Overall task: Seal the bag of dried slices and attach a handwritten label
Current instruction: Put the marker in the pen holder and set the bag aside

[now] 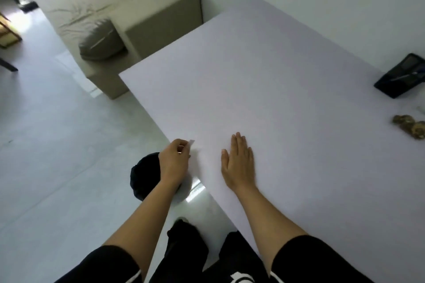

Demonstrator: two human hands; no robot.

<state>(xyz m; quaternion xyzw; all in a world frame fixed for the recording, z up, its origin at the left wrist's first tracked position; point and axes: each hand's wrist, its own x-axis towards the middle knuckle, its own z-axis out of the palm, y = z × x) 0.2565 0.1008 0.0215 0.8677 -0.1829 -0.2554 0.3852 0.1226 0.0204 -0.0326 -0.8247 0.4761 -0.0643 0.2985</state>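
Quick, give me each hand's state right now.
Left hand: closed, pinching a small white slip of paper at the table edge.
Right hand: open, flat on the table, holding nothing.

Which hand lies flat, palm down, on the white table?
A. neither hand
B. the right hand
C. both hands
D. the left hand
B: the right hand lies open on the table, while the left hand pinches a small white slip at the table edge.
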